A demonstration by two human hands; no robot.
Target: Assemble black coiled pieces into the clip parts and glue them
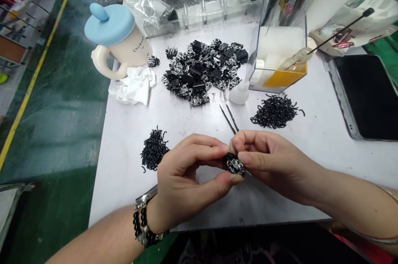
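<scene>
Thumb and fingertips of my left hand point(189, 172) close around a small black and silver clip-like metal part point(235, 165), held above the front of the white table. My right hand point(273, 158) is closed too, its thumb and index finger pressed against the part's right side. Dark tweezers point(228, 118) come out from behind the right fingers, their two tips apart and pointing away from me; most of their body is hidden. Beyond the hands lies a heap of similar black and silver parts point(199, 71). Small black curved pieces form a left pile point(154, 150) and a right pile point(275, 111).
A mug point(133, 48) with a blue lid stands back left beside crumpled tissue point(133, 85). A clear tool holder point(276, 56) and a small white bottle point(239, 93) are right of the heap. A dark-screened tablet point(367, 94) lies far right; a clear divided tray point(202, 6) is behind.
</scene>
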